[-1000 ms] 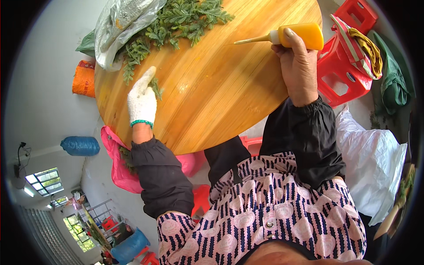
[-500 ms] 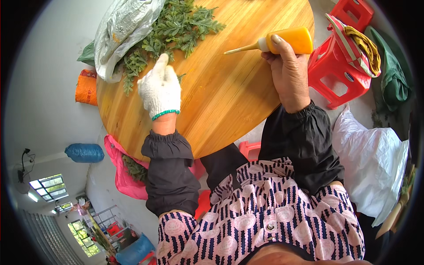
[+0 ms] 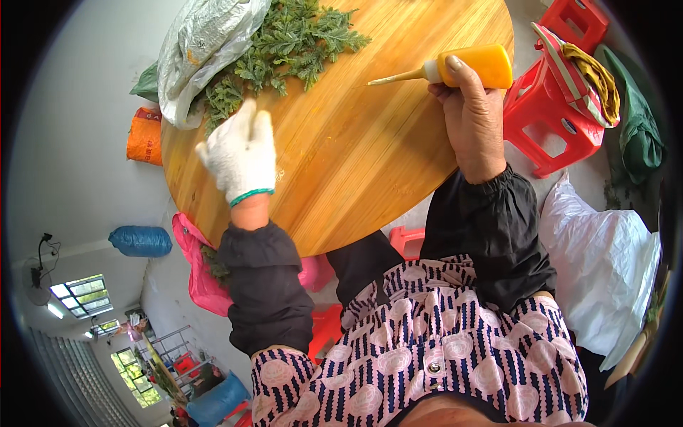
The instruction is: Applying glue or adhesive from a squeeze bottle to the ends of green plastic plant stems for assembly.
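Observation:
My left hand (image 3: 240, 153), in a white knit glove with a green cuff edge, hovers over the left part of the round wooden table (image 3: 356, 156). Its fingers are apart and nothing shows in them. Just beyond the fingertips lies a pile of green artificial-looking fir sprigs (image 3: 292, 46), partly inside a white woven sack (image 3: 203, 57). On the right, my bare right hand (image 3: 473, 110) grips a yellow squeeze bottle (image 3: 485, 65), held sideways above the table. The bottle's long, thin nozzle points left.
Red plastic stools (image 3: 551, 124) stand beyond the table's right edge, one with a striped cloth on it. A large white sack (image 3: 601, 249) is at my right. A pink bag (image 3: 203, 274) with greenery sits below the left edge, and an orange bag (image 3: 144, 139) is farther left.
My left hand has shifted left and toward me, away from the sprigs. A green bit seen beside the glove earlier no longer shows. My right hand keeps its hold on the bottle.

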The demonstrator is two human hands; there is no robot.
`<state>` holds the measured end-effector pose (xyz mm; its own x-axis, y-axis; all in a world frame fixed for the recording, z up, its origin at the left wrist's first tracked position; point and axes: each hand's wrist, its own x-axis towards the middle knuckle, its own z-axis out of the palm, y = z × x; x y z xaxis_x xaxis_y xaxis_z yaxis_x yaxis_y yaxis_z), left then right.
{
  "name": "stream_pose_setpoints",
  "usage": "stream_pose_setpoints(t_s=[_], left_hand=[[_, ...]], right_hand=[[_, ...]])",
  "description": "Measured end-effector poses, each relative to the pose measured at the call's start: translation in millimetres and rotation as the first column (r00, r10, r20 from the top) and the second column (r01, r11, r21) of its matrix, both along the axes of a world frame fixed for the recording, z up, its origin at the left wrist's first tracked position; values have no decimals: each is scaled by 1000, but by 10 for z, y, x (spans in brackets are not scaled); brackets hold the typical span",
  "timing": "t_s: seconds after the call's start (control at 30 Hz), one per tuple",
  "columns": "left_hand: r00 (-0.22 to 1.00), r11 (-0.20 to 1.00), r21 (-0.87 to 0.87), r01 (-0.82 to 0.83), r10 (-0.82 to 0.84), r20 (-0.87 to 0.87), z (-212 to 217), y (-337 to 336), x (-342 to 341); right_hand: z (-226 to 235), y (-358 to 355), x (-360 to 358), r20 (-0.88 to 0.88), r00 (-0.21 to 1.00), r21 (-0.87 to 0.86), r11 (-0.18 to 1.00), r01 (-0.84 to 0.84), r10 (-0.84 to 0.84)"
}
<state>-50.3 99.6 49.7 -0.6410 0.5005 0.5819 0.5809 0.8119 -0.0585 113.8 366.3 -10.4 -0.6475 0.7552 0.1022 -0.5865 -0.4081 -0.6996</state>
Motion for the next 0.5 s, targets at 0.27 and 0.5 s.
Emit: stream_pose_setpoints(t_s=[0.27,0.5], left_hand=[[961,992,61,-111,91,260,-499,809,-246],[889,873,465,149,-324,324,-533,191,-78]], right_hand=[[-25,-65,-69,-17,1000,-53,998,-13,13],[-16,-15,-64,-61,998,-33,999,20,-22]])
